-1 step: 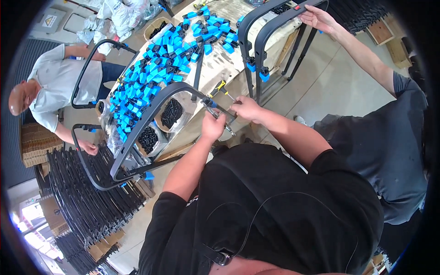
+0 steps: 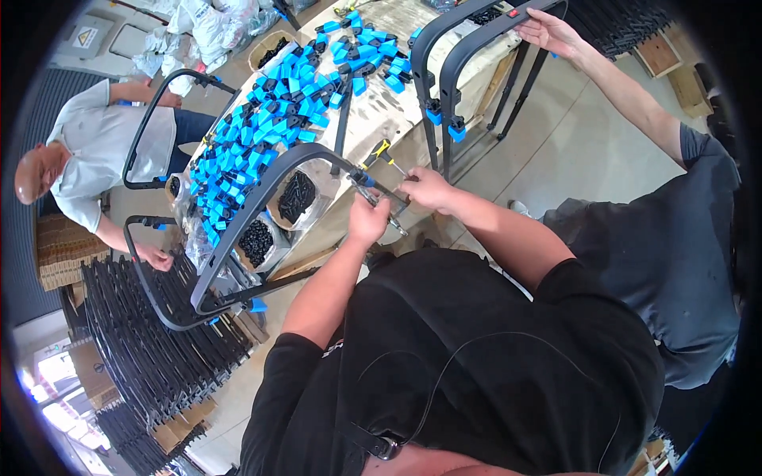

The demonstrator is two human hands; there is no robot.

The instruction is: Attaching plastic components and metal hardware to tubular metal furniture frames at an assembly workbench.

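Note:
A black curved tube frame [image 2: 274,178] stands before me, arching from the lower left up to my hands. My left hand [image 2: 369,218] is closed around a slim silver metal tool [image 2: 397,226] beside the frame's near end; its exact kind is unclear. My right hand [image 2: 429,190] is closed at the same end, its fingertips pinched together; what they grip is hidden. A screwdriver [image 2: 382,151] with a yellow and black handle lies at the table edge, its shaft pointing toward my right fingers. I cannot tell whether they touch it.
Blue and black plastic clips [image 2: 262,119] are heaped on the wooden table [image 2: 389,119]. Bags of small black parts [image 2: 297,197] sit at its near edge. A co-worker's hand [image 2: 552,33] rests on another frame [image 2: 484,36] at right; another person [image 2: 119,143] stands left, near stacked black tubes [image 2: 159,341].

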